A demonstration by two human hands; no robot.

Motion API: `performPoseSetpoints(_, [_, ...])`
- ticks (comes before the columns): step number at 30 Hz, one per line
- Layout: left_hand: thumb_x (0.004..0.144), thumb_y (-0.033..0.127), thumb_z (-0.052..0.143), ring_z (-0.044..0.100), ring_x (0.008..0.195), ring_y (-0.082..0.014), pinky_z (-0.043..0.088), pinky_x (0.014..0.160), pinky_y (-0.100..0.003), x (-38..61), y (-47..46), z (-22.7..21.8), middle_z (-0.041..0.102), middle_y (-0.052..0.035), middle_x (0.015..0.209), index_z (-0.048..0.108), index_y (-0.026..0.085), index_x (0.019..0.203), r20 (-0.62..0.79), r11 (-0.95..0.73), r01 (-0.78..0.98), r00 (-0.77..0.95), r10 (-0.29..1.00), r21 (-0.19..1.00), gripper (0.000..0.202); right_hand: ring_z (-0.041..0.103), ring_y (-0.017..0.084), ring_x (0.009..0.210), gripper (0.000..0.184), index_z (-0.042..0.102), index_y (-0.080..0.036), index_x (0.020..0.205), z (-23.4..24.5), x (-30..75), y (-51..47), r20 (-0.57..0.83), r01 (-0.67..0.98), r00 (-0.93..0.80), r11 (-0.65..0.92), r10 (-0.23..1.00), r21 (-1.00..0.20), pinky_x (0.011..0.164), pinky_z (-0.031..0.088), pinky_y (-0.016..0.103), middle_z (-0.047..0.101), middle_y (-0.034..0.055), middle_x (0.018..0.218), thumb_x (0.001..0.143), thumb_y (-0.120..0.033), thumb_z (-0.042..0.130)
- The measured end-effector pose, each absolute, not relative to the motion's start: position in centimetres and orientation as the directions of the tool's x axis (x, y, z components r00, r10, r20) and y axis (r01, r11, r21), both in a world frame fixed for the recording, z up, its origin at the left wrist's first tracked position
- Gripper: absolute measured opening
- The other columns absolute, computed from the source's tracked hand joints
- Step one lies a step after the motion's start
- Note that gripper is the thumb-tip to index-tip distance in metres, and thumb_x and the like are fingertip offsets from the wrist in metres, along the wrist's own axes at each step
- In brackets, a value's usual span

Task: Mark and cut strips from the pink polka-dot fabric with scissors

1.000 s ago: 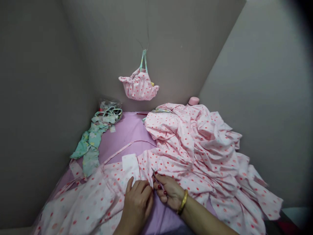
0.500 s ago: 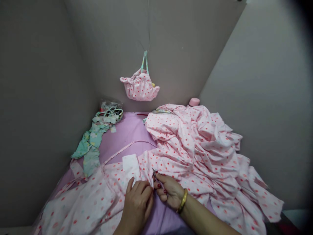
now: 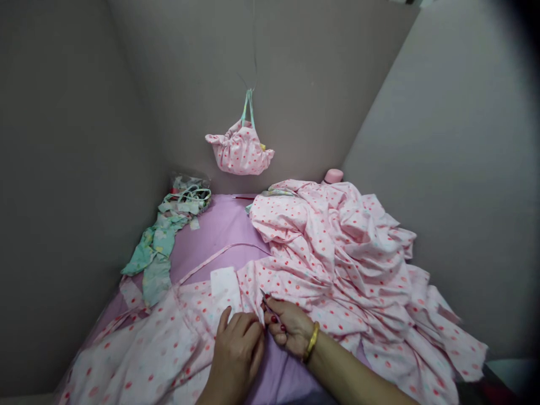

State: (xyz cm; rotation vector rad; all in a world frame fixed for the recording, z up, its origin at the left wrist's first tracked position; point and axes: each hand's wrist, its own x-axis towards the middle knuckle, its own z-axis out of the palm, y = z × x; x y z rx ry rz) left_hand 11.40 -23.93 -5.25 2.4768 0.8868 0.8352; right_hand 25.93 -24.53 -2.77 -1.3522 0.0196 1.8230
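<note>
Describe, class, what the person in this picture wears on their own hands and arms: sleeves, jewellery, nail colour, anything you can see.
Both forearms are bare; no sleeves are in view. The right hand has dark red polish on its fingernails, and a smooth gold bangle circles that wrist. The left hand shows no ring or bracelet, and its nails cannot be made out from this angle.

Matt, crumpled pink dotted cotton cloth (image 3: 337, 253) beside the right hand (image 3: 291, 332); thin metal snips (image 3: 266, 301) in its fingers; glossy gold bangle (image 3: 312, 342) (wrist); smooth lilac sheet (image 3: 219, 230) beyond the left hand (image 3: 236, 354).
</note>
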Motion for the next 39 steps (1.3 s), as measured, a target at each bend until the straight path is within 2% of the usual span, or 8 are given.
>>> performPoseSetpoints(6, [0.083,0.014,0.046,0.056,0.087,-0.0138,0.02,0.099,-0.042,11.1,-23.7,-5.6,0.062,0.0028,0.092,0.055,0.025,0.088,0.37,-0.745,0.435,0.671,0.642,0.505,0.015,0.021,0.0,0.027,0.032,0.045,-0.015,0.073,-2.5,26.1,-24.6,-0.779,-0.625,-0.109,-0.652,0.617,-0.429,0.032,0.007,0.011,0.036,-0.0088,0.044,0.095,-0.03,0.028])
performPoseSetpoints(13, [0.085,0.015,0.044,0.056,0.087,-0.0135,0.02,0.099,-0.042,11.0,-23.7,-5.7,0.061,0.0031,0.091,0.055,0.024,0.087,0.341,-0.736,0.446,0.68,0.649,0.51,0.015,0.021,0.0,0.027,0.03,0.046,-0.015,0.073,-2.8,26.1,-24.5,-0.767,-0.629,-0.107,-0.64,0.633,-0.441,0.031,0.008,0.012,0.035,-0.009,0.044,0.095,-0.029,0.029])
performPoseSetpoints(30, [0.084,0.015,0.044,0.056,0.086,-0.0145,0.022,0.099,-0.043,11.1,-23.7,-5.5,0.062,0.0024,0.09,0.056,0.024,0.087,0.356,-0.742,0.444,0.676,0.645,0.502,0.015,0.02,0.0,0.027,0.028,0.045,-0.016,0.074,-3.0,25.9,-24.7,-0.755,-0.655,-0.095,-0.612,0.648,-0.443,0.032,0.005,0.012,0.034,-0.0095,0.043,0.095,-0.026,0.027])
performPoseSetpoints(39, [0.084,0.015,0.046,0.057,0.086,-0.0137,0.022,0.099,-0.042,11.0,-23.8,-5.6,0.062,0.0035,0.09,0.056,0.025,0.088,0.382,-0.748,0.442,0.662,0.644,0.495,0.014,0.021,0.0,0.027,0.032,0.046,-0.015,0.074,-2.3,26.1,-24.4,-0.767,-0.662,-0.133,-0.632,0.627,-0.402,0.032,0.006,0.012,0.035,-0.0089,0.043,0.096,-0.028,0.025])
